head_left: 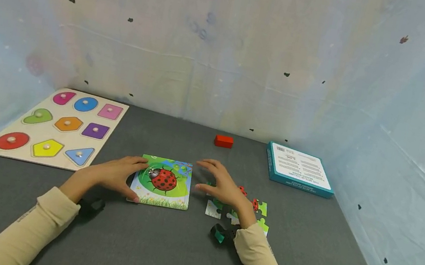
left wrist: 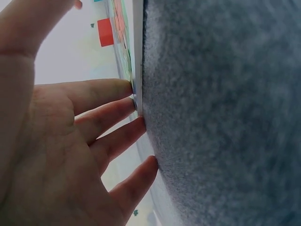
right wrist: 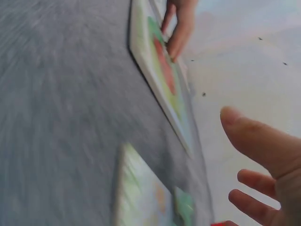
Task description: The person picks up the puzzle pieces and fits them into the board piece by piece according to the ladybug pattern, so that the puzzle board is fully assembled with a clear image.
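A square board with a ladybug picture (head_left: 163, 182) lies flat on the dark grey table. My left hand (head_left: 117, 175) touches its left side, the thumb at the near corner and the fingers farther up. In the left wrist view, extended fingertips (left wrist: 123, 88) meet the board's pale edge (left wrist: 138, 56). Just off the board's right side hovers my right hand (head_left: 224, 186), holding nothing, thumb and fingers apart. Beneath and beside that hand are several loose jigsaw pieces (head_left: 214, 209), green, white and red, partly hidden by the wrist. The right wrist view shows a blurred piece (right wrist: 136, 188) below the hand.
On the left lies a wooden shape board (head_left: 86, 130) with colourful knobbed pieces. A red block (head_left: 223, 141) sits behind the ladybug board. To the back right is a flat teal-and-white box (head_left: 301, 168). Pale sheeting (head_left: 224, 59) hangs behind the table and along both sides.
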`<state>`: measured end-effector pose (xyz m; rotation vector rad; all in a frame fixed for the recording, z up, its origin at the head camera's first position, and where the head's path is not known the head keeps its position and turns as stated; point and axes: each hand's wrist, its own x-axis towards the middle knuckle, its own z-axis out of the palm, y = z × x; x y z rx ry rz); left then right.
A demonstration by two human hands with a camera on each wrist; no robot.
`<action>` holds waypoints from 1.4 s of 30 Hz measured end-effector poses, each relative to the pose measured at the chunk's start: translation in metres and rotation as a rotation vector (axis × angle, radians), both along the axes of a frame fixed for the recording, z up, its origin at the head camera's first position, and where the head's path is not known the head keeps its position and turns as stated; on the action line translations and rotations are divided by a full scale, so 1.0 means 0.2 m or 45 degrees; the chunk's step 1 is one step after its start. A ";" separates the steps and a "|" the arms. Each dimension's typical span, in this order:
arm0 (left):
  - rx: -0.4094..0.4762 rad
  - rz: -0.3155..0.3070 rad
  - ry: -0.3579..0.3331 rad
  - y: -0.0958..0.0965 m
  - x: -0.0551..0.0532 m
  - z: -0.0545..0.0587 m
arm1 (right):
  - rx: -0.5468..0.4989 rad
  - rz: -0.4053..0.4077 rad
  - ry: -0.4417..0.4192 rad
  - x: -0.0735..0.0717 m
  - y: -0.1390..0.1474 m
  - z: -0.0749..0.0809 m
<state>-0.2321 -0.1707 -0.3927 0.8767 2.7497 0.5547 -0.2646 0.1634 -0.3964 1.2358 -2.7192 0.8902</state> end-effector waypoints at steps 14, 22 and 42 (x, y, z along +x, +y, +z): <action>0.011 0.002 0.018 -0.01 -0.01 -0.02 | 0.047 -0.104 0.044 0.09 0.25 0.06; 0.011 -0.004 0.029 -0.01 -0.02 -0.02 | 0.129 -0.034 0.112 0.06 0.29 -0.05; 0.016 0.005 0.017 -0.02 -0.02 -0.05 | 0.078 0.049 0.193 0.04 0.25 -0.08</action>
